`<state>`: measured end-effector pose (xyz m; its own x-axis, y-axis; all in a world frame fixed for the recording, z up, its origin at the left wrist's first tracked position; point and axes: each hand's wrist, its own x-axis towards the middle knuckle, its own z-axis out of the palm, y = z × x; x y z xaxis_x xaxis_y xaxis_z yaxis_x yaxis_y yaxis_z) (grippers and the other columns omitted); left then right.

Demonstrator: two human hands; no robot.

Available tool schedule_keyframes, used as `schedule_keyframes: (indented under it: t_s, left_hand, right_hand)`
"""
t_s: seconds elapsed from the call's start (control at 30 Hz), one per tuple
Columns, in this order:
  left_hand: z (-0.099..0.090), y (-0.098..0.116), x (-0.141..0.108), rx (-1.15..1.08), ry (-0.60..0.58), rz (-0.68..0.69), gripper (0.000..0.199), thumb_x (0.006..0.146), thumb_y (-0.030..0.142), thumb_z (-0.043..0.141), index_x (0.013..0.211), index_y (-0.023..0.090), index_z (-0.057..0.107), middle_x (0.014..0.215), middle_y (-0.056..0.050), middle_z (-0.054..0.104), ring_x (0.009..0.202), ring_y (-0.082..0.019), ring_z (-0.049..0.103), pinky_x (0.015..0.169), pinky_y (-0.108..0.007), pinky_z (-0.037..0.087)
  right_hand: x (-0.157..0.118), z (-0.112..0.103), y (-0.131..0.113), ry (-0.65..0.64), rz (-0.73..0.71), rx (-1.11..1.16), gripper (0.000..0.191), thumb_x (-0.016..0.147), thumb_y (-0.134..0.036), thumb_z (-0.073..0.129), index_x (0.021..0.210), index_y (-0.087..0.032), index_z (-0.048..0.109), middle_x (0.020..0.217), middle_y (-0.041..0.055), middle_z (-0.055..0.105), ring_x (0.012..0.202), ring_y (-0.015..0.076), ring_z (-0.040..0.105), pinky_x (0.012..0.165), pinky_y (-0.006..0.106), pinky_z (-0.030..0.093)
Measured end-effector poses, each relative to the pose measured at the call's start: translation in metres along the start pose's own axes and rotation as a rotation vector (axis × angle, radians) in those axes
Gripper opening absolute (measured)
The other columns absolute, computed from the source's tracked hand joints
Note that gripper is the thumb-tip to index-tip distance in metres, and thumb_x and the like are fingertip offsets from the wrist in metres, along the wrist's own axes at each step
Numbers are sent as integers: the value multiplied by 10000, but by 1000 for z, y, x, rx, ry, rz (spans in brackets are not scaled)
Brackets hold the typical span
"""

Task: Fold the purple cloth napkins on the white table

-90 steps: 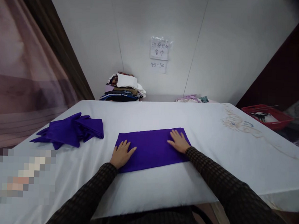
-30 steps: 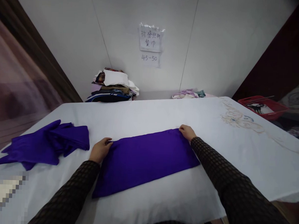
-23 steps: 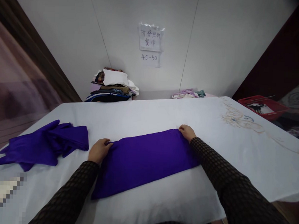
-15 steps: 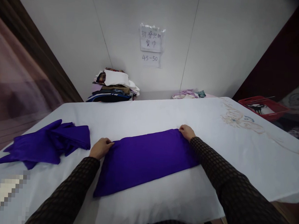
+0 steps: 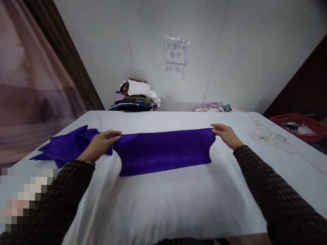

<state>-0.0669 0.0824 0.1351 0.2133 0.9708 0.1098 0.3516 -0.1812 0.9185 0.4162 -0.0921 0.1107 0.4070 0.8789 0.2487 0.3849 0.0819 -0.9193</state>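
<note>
A folded purple cloth napkin [image 5: 165,151] is stretched between my two hands, its upper edge lifted and its lower edge hanging close to the white tablecloth. My left hand [image 5: 101,143] pinches the upper left corner between thumb and fingers. At the upper right corner, my right hand [image 5: 224,134] has the same kind of pinch. Beyond my left forearm lies a crumpled heap of purple cloth [image 5: 68,144], partly covered by my left hand and wrist.
A white tablecloth [image 5: 176,205] with floral embroidery at right covers the table. Against the wall sit a stack of folded clothes [image 5: 137,96] and a smaller cloth pile [image 5: 213,107]. A red basket [image 5: 302,127] stands beyond the right edge. Paper signs [image 5: 176,53] hang on the wall.
The napkin, flat on the table before, has its upper edge raised off it, held at both corners. Both hands have moved up and slightly right in view; the camera view has shifted too.
</note>
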Motion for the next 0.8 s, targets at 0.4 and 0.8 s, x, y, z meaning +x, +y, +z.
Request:
schedule_keyframes:
  t_s: [0.4,0.8]
  left_hand:
    - [-30,74,-48,-76,169,272,251,654,375,692,756,156,625,699,23,607,640,-98,524,643,-228,447]
    - [-4,29,-41,-52,-59,-101,243,693,398,626,758,167,589,640,5,590,561,-125,549,518,-241,434]
  right_hand:
    - [-39,-30,-90,54,-182,135,211,661,-372,742,807,-236,673,791,-2,647,748,144,587,760,320,479]
    - [-45,-30,-36,3,216,217,292,590,-313,755,863,-224,698,795,32,662,654,144,596,587,268,502]
